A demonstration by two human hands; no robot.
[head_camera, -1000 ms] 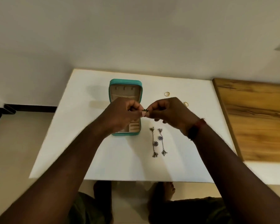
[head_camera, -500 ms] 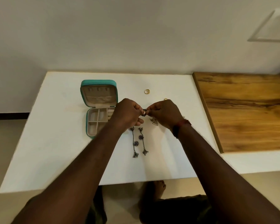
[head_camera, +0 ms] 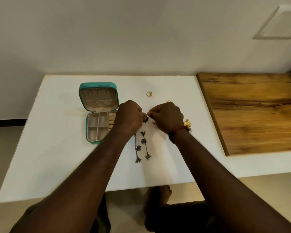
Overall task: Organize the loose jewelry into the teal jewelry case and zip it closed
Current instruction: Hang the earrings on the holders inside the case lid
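- Head view: the open case (head_camera: 97, 84) sits on the left part of the table (head_camera: 57, 157).
- The left hand (head_camera: 129, 116) pinches a dark stud (head_camera: 145, 118), just right of the case.
- The right hand (head_camera: 166, 116) has curled fingers beside the stud. I cannot tell if it holds it.
- Two long earrings (head_camera: 138, 148) lie near the hands.
- A gold ring (head_camera: 149, 94) lies farther back.

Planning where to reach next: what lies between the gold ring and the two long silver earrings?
In the head view, the left hand and right hand meet there, together pinching a small dark jewelry piece above the white table.
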